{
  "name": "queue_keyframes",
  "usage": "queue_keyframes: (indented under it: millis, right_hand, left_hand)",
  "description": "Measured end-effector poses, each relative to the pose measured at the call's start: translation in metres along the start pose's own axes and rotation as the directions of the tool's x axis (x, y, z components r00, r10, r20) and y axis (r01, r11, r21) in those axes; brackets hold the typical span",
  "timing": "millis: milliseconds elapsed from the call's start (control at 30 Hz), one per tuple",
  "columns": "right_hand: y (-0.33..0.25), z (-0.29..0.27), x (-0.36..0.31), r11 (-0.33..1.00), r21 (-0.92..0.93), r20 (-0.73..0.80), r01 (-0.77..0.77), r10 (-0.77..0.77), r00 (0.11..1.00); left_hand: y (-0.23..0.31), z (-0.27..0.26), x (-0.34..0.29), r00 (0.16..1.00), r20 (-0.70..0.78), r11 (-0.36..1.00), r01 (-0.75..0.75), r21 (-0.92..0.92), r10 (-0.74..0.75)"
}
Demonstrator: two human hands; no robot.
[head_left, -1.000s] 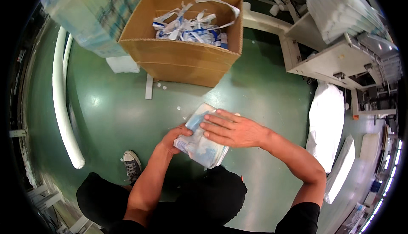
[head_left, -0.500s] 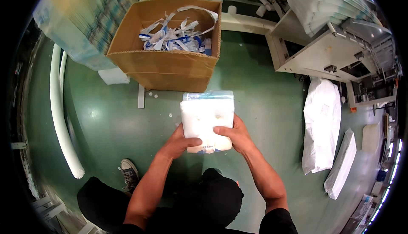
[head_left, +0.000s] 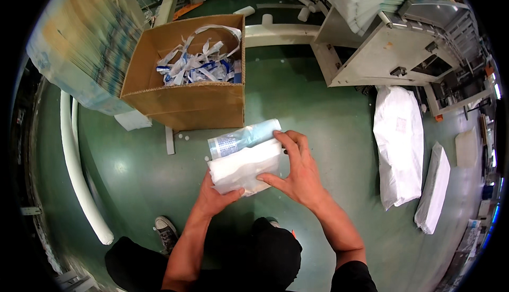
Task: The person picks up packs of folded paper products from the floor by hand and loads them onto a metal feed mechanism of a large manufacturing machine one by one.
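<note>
A soft white pack in clear plastic film (head_left: pixel 246 166), with a light-blue printed end flap (head_left: pixel 246 137) along its far side, is tilted in front of me above the floor. My left hand (head_left: pixel 213 196) is closed on its near left corner, thumb across the front and the other fingers hidden behind. At the right side my right hand (head_left: pixel 298 170) grips it with the fingers spread wide. Its thumb presses on the front face while a fingertip touches the flap's right end.
Beyond the pack stands an open cardboard box (head_left: pixel 185 103) of white and blue film strips (head_left: pixel 204 69). Stacked plastic packs (head_left: pixel 85 48) rise at the left, near a long white tube (head_left: pixel 79 180). A metal machine frame (head_left: pixel 387 53) and white wrapped bundles (head_left: pixel 398 149) are at the right.
The pack has tilted and its blue flap shows more. My right hand has shifted up along the right side, fingers now at the flap. The view has moved, so the box appears further left.
</note>
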State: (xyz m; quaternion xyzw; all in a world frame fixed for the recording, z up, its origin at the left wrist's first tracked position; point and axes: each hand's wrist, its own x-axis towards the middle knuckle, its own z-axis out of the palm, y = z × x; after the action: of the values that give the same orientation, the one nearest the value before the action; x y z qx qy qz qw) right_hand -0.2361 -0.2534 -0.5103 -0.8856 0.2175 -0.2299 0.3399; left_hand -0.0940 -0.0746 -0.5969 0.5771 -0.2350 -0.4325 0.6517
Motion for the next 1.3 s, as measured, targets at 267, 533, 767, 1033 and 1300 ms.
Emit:
queue_keyframes:
  millis: [267, 533, 767, 1033, 1300]
  right_hand:
    - [-0.004, 0.027, -0.014, 0.968, -0.054, -0.184, 0.246, -0.252, 0.95]
    - [-0.01, 0.042, -0.02, 0.902, -0.216, -0.397, 0.375, -0.432, 0.81]
    - [-0.011, 0.045, -0.02, 0.809, -0.146, -0.371, 0.57, -0.579, 0.726]
    - [-0.026, 0.039, -0.011, 0.963, 0.13, -0.262, 0.236, -0.196, 0.945]
    - [-0.026, 0.033, 0.004, 0.92, 0.312, -0.197, 0.236, -0.18, 0.964]
  left_hand:
    - [-0.001, 0.011, -0.003, 0.991, -0.129, 0.999, -0.037, -0.002, 0.037]
    - [0.003, 0.014, 0.004, 0.987, -0.15, 0.989, -0.084, -0.122, 0.065]
    - [0.001, 0.006, 0.004, 0.983, -0.173, 0.992, -0.081, -0.1, 0.063]
    - [-0.005, -0.003, 0.006, 0.982, -0.129, 0.966, -0.159, -0.204, 0.135]
    - [0.004, 0.002, 0.006, 0.99, -0.137, 0.982, -0.059, -0.181, 0.035]
